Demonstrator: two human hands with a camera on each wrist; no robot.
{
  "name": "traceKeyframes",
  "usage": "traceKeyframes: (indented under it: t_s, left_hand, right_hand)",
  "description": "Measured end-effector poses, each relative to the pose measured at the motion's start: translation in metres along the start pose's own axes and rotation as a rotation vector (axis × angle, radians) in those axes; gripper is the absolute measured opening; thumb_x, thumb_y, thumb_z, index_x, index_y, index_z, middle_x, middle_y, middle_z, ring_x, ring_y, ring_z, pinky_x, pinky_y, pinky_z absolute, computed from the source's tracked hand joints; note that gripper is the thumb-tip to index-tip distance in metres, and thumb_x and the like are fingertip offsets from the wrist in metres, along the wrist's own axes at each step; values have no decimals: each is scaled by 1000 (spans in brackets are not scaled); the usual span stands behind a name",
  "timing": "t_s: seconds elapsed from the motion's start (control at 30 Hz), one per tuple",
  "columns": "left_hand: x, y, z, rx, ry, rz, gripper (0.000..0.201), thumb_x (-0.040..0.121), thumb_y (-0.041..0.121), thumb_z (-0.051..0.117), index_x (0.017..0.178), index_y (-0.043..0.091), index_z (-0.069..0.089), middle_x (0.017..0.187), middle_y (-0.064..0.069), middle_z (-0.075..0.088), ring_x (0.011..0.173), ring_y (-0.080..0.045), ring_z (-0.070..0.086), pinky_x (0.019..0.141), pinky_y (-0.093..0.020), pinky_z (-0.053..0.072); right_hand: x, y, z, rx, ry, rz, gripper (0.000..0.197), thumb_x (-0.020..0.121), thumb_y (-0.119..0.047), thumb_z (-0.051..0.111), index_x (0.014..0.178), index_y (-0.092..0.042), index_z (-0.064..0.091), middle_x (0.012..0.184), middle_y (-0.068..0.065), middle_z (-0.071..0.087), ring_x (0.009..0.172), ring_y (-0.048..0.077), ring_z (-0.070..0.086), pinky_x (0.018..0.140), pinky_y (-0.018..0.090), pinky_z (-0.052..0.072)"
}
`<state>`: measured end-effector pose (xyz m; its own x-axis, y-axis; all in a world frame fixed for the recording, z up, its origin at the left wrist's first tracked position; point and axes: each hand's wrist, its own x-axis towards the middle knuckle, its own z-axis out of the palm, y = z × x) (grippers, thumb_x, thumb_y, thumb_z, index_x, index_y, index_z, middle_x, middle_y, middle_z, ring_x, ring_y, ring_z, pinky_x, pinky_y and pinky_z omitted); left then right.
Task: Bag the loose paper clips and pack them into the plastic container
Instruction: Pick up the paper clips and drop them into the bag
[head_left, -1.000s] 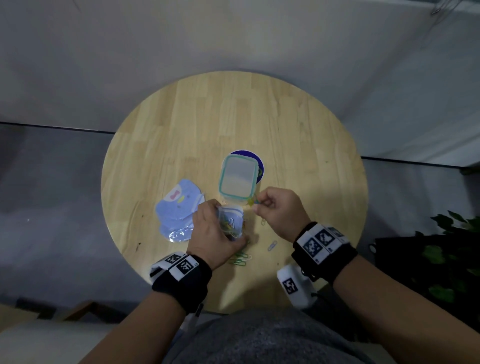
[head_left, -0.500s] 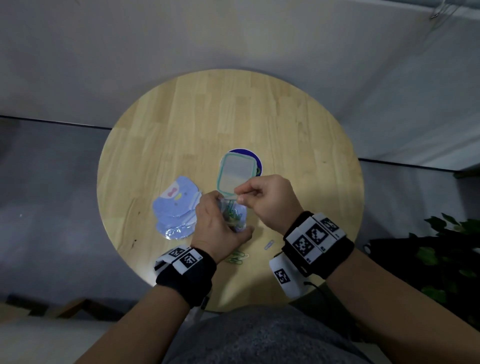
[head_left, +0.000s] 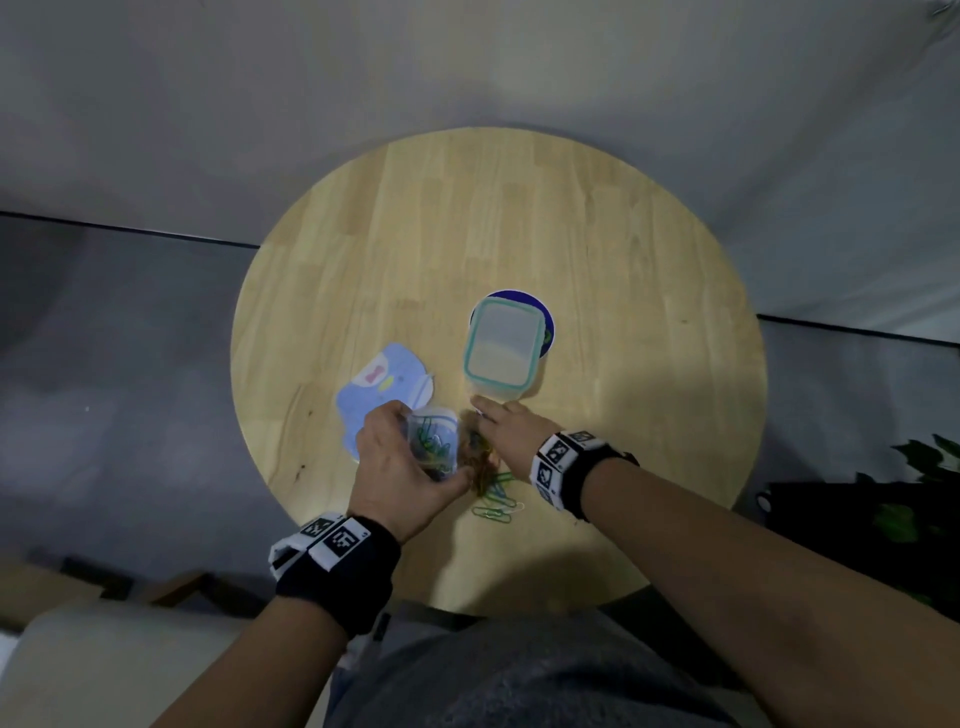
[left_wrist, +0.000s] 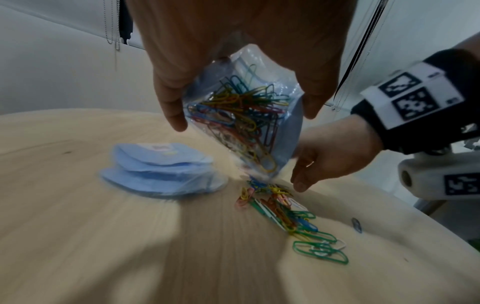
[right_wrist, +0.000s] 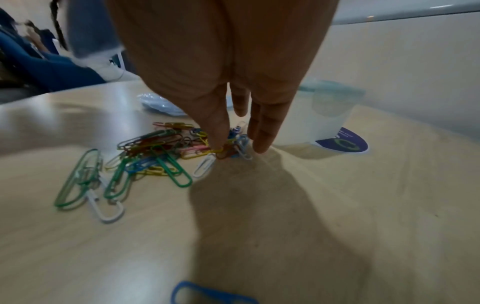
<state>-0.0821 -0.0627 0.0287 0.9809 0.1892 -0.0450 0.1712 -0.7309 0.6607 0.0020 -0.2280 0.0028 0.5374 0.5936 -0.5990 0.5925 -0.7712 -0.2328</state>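
**Bag part filled, a pile of clips left near the tabletop's front edge**

The left hand (left_wrist: 233, 51) grips a small clear bag (left_wrist: 244, 115), fingers and thumb curled around its sides, and it already holds a tangle of coloured clips. The right hand (right_wrist: 221, 72) reaches down with fingers fairly straight, fingertips (right_wrist: 219, 142) touching the far end of the loose paper clips (right_wrist: 145, 156); whether it has pinched any I cannot tell. The pile lies near the front edge of the tabletop (head_left: 519, 234), just beside the bag. 1 blue clip (left_wrist: 356, 224) lies apart toward the right edge.

I'd judge the bagging roughly half done. The plastic container (head_left: 501, 349) stands near the centre, nothing visibly packed in it; whether a lid is on is hard to make out. A stack of blue bags (left_wrist: 161, 168) lies to the left, blurred. The bag's mouth is hidden behind the palm.
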Motion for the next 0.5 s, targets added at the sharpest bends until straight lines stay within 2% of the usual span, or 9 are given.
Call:
traceKeyframes:
  t_s: [0.03, 0.1, 0.2, 0.27, 0.33, 0.5]
  left_hand:
    - [-2, -2, -1, 9, -7, -4, 85, 52, 60, 62, 113, 7, 38, 106, -5, 38, 100, -22, 41, 80, -18, 27]
    - [-4, -5, -3, 23, -3, -1, 82, 52, 58, 62, 112, 6, 38, 105, -5, 39, 99, -23, 41, 80, -19, 28]
    - [-4, -8, -3, 39, 8, 12, 81, 53, 57, 63, 111, 4, 39, 104, -8, 40, 97, -24, 41, 79, -18, 27]
    - [-2, -7, -3, 34, 2, 15, 80, 53, 56, 63, 111, 6, 38, 103, -5, 38, 97, -24, 41, 78, -18, 26]
    - [-1, -6, -1, 18, -3, 26, 79, 52, 56, 64, 110, 9, 37, 102, -2, 35, 96, -23, 40, 75, -18, 26]
    - [1, -3, 3, -7, -23, 37, 81, 51, 57, 63, 112, 9, 37, 103, 0, 35, 98, -22, 40, 80, -20, 29]
  right_hand:
    - [6, 0, 2, -22, -31, 22, 82, 84, 8, 49, 149, -19, 7, 160, 3, -3, 139, 36, 21, 110, 42, 31]
    - [12, 0, 5, -41, -53, 42, 84, 85, 7, 51, 150, -22, 7, 160, 2, -3, 140, 35, 18, 110, 43, 32]
    - [9, 3, 9, -31, -5, 28, 72, 85, 5, 50, 147, -16, 19, 155, 9, 15, 132, 35, 29, 107, 45, 38]
    - [1, 5, 14, -26, 33, 7, 66, 83, 5, 48, 143, -11, 27, 146, 14, 30, 121, 37, 39, 100, 47, 42]
    - [-7, 7, 22, -12, 51, 1, 64, 82, 7, 45, 142, -10, 30, 140, 17, 36, 118, 38, 43, 97, 47, 43]
    - [-22, 14, 26, 65, 135, 50, 71, 82, 7, 41, 145, -20, 27, 151, 14, 26, 128, 35, 37, 97, 43, 40]
